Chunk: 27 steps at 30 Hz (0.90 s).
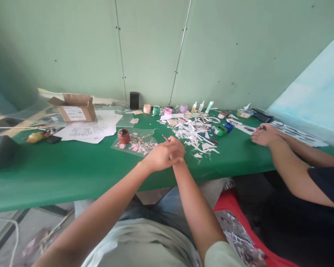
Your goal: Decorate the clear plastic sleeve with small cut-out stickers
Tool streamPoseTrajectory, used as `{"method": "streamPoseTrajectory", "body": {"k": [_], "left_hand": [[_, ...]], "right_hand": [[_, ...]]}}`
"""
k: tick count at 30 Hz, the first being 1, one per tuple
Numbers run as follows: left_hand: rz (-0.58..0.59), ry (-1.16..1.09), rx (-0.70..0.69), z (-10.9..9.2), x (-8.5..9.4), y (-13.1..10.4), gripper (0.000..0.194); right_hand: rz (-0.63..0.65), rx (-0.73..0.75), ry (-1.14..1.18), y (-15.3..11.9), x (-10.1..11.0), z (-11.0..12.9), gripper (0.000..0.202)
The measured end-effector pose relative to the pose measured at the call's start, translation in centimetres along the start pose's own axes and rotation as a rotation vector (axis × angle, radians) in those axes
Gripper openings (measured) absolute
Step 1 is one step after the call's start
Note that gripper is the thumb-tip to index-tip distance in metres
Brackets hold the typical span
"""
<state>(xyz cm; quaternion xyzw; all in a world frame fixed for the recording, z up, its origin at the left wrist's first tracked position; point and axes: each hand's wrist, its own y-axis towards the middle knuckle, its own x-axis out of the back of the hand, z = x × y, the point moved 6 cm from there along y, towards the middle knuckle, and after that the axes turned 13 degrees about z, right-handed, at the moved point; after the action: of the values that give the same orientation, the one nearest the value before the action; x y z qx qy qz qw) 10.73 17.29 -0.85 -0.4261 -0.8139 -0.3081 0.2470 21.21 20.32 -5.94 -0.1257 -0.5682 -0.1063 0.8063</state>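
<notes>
Left hand (159, 157) and right hand (178, 148) overlap near the green worktop's (72, 178) front edge.
Head view: a slim dark-red stick (165, 137) pokes out from them; which hand grasps it, I cannot tell. A round reddish-brown jar (124, 137) stands farther back, leftward.

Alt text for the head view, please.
A person's left hand and right hand meet over a green table, a slim pen-like tool poking out past them. Nearby are a reddish jar and colored scraps on a plastic sheet, and white paper strips; a co-worker's hands are at right.
</notes>
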Motion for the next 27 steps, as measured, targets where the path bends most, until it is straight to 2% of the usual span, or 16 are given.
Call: {"method": "streamPoseTrajectory", "body": {"k": [2,5,9,11,13,15,19,22,24,27], "left_hand": [[0.044,0.022,-0.007,-0.7,-1.7,0.1,0.018],[0.051,0.045,0.014,-0.6,-2.8,0.5,0.009],[0.034,0.039,0.064,0.0,-2.3,1.1,0.014],[0.005,0.018,0.101,-0.1,-1.8,0.8,0.012],[-0.012,-0.018,0.133,-0.7,-1.8,-0.5,0.014],[0.043,-0.076,0.131,-1.8,-3.0,-2.6,0.017],[0.313,-0.155,0.112,-3.5,-8.2,-8.5,0.014],[0.338,-0.098,0.259,-1.5,-10.4,-12.5,0.013],[0.289,-0.033,0.398,1.1,-10.3,-14.2,0.016],[0.239,0.054,0.552,4.6,-9.5,-15.4,0.014]], "right_hand": [[0.028,0.005,0.038,0.0,-0.2,-0.2,0.031],[0.041,0.009,0.078,0.0,0.0,-0.2,0.030],[0.026,-0.011,0.093,-0.1,0.4,0.1,0.020],[0.014,-0.032,0.093,-0.1,0.5,0.1,0.022],[-0.001,-0.042,0.090,-0.2,0.6,0.1,0.023],[-0.015,-0.042,0.082,-0.3,0.5,0.1,0.025],[-0.024,-0.037,0.063,-0.5,0.5,0.1,0.024],[-0.023,-0.033,0.054,-0.6,0.6,0.2,0.024],[-0.024,-0.031,0.051,-0.6,0.6,0.3,0.023],[-0.025,-0.030,0.046,-0.7,0.6,0.4,0.023]]}}
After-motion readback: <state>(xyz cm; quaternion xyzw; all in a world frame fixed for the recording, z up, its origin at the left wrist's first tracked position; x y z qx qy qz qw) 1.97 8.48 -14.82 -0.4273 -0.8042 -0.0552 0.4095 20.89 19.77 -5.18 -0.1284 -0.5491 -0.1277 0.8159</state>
